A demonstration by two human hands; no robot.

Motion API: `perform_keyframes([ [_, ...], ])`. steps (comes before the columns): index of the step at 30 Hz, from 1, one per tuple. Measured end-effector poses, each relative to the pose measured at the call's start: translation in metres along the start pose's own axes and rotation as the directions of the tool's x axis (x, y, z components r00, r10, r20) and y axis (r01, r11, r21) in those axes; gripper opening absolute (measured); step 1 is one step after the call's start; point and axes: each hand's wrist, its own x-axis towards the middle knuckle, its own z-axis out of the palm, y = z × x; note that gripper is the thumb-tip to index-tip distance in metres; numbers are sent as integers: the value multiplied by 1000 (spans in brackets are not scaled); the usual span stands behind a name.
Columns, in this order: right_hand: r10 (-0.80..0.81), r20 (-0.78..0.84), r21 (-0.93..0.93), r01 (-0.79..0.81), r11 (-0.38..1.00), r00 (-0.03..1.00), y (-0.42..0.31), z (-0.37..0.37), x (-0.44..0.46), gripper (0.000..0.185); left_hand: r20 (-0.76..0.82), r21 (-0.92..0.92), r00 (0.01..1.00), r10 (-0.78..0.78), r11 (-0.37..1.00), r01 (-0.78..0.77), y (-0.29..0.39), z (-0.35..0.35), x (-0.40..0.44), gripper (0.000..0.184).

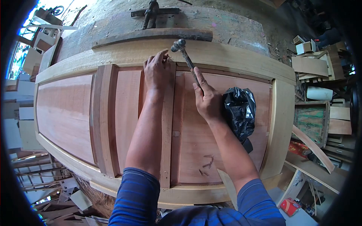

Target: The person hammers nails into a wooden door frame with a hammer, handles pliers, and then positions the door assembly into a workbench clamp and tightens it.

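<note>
A wooden panelled door (pixel 222 194) lies flat under both arms, with pale outer rails and reddish inset panels. My right hand (pixel 208 101) is wrapped round the handle of a hammer (pixel 186 58), whose dark head is raised over the far rail, right of my other hand. At the top end of a middle upright, my left hand (pixel 156 71) rests with its fingers bent together by the rail; what they pinch is too small to name. A crumpled black plastic bag (pixel 241 113) sits on the right panel beside my right wrist. Several small brown pegs or nails (pixel 207 164) lie nearer to me.
Beyond the door, a long wooden bar (pixel 154 35) lies on the worn bench top (pixel 233 28), with a dark clamp-like metal tool (pixel 151 14) behind it. Wood offcuts (pixel 313 67) and a greenish crate (pixel 311 122) are stacked at right. More scrap wood (pixel 41 180) fills the left.
</note>
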Motion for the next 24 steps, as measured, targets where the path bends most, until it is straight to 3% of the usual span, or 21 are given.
perform_keyframes([
  [3,-67,-77,37,70,997,995,-16,-8,9,64,6,-16,1000,-17,1000,17,3,-3,-3,44],
  [9,-79,122,-237,106,966,989,-13,-18,20,63,-13,34,1000,-4,999,5,5,-3,-1,57],
  [17,-154,-17,-94,151,984,988,-21,-23,18,65,-21,15,999,29,999,-29,5,-3,-5,70],
  [19,-108,76,-188,121,975,991,-21,-27,22,64,-49,0,997,56,998,-56,4,-3,-2,72],
  [21,46,242,-385,53,922,969,-25,-34,26,63,-38,49,998,51,998,-49,6,-6,-2,72],
  [24,-133,-72,-95,125,988,989,-30,-32,29,62,-39,84,998,56,995,-53,4,-4,-1,74],
])
